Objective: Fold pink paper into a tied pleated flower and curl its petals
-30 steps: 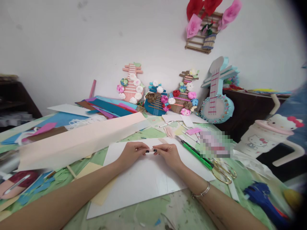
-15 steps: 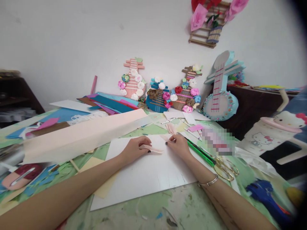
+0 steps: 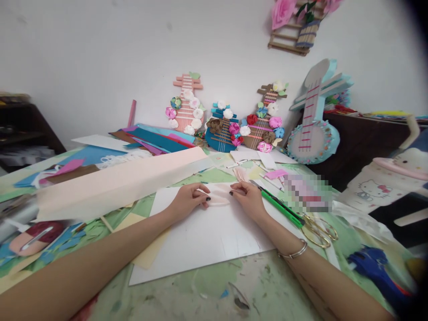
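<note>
My left hand and my right hand rest on a white board lying on the table. Between them lies a small pale pink paper strip. The left fingertips pinch its left end and the right fingertips hold its right end. A silver bracelet circles my right wrist. Several more pale pink paper pieces lie just beyond my right hand.
A long peach paper sheet lies to the left. Green cutter and gold scissors sit at right. Paper guitars with flowers lean on the wall. A cartoon-cat container stands far right. Coloured sheets pile behind.
The hands had been pinching something tiny together above the board; they moved apart and forward, and now hold a pink strip down on the board. The view has tilted down slightly.
</note>
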Tool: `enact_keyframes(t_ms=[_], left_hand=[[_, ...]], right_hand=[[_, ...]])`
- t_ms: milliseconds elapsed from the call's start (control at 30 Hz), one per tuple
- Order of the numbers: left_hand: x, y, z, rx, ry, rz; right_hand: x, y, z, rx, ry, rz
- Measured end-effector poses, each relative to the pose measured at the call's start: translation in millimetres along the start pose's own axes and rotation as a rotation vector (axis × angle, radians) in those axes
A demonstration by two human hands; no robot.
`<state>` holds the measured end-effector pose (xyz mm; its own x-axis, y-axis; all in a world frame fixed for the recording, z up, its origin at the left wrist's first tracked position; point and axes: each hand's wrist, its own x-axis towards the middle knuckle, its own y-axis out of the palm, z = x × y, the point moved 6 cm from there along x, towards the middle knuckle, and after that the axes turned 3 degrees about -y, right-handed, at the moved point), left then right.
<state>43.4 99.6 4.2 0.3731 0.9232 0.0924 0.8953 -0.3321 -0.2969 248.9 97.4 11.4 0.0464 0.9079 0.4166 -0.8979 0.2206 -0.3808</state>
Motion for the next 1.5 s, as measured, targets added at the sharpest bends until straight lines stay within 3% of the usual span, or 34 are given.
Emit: enact_keyframes(t_ms=[167, 400, 500, 600, 667, 900, 1233, 1500], left_hand=[[-0.4, 4.3, -1.2, -0.014, 0.021, 0.07], [0.4, -0.3, 0.0, -0.016, 0.001, -0.015], [0.8, -5.9, -1.5, -0.089, -0.044, -0.087], [0.4, -16.8, -1.4, -0.225, -0.083, -0.236], [0.4, -19.6, -0.8, -0.299, -0.08, -0.267], [-4.2, -3.4, 0.0, -0.339, -0.103, -0.138], [-7.9, 6.9, -7.0, 0.036, -0.041, -0.047], [-14.8, 12.8, -5.9, -0.163, -0.138, -0.082]], right_hand=[[0.0, 4.7, 6.2, 0.258, 0.005, 0.033], [-8.9, 17.3, 23.2, 0.4, -0.037, 0.146], [-12.1, 20.0, 28.5, 0.344, -0.091, 0.193], [-13.7, 20.8, 31.7, 0.161, -0.182, 0.203], [-14.6, 21.9, 32.2, 0.037, -0.235, 0.193], [-15.2, 23.2, 28.5, -0.13, -0.247, 0.147], [-16.3, 25.8, 27.4, -0.082, -0.232, 0.217], [-19.5, 24.6, 40.0, -0.058, -0.294, 0.21]])
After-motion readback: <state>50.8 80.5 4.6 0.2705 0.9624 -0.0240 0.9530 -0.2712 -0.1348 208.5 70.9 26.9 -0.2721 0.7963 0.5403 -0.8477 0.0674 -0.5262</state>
